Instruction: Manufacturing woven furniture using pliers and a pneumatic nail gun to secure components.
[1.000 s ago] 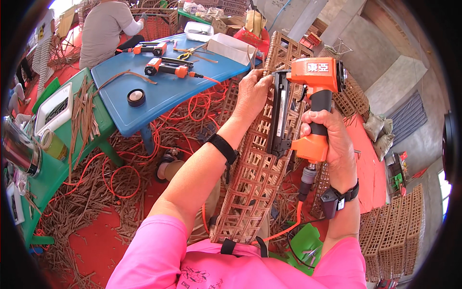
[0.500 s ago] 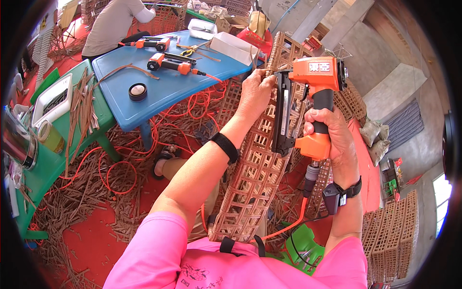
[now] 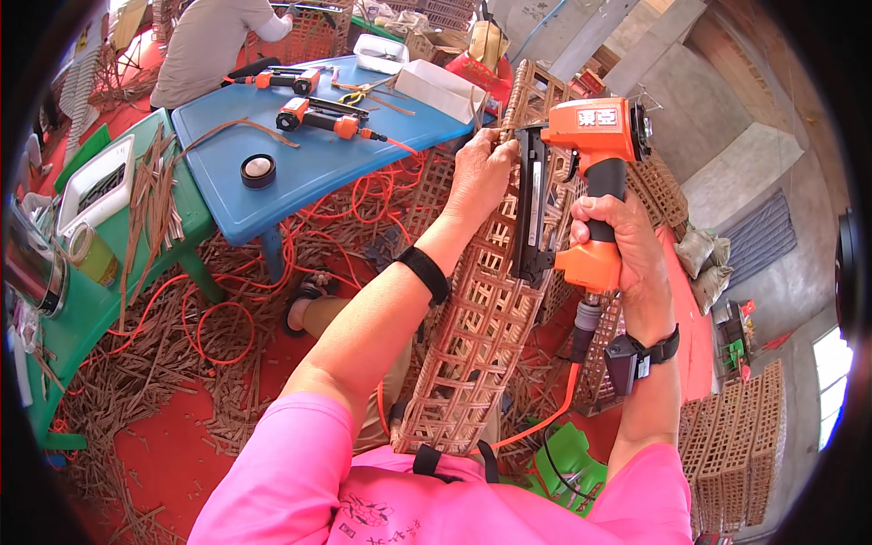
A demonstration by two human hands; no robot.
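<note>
In my right hand (image 3: 618, 232) is an orange and black pneumatic nail gun (image 3: 604, 177), gripped round its dark handle. Its black nose and magazine stand against the upper part of a long brown woven basket (image 3: 477, 341), which slants up from my lap. Close beside the nose, my left hand (image 3: 481, 173) is closed on the basket's edge, thumb and fingers pinching the woven strips. The fingertips are partly hidden at the edge. From the gun's base an orange air hose (image 3: 565, 404) runs down past my lap.
A blue table (image 3: 318, 173) ahead left carries more nail guns (image 3: 318, 118), pliers (image 3: 359, 94) and a tape roll (image 3: 259, 171). Left is a green table (image 3: 86, 300) with strips and a tray. Scraps and hoses litter the red floor. A person (image 3: 213, 50) sits beyond; baskets (image 3: 736, 445) are stacked right.
The nail gun and my right hand have shifted slightly up and to the left along the basket. My left hand keeps its hold on the edge.
</note>
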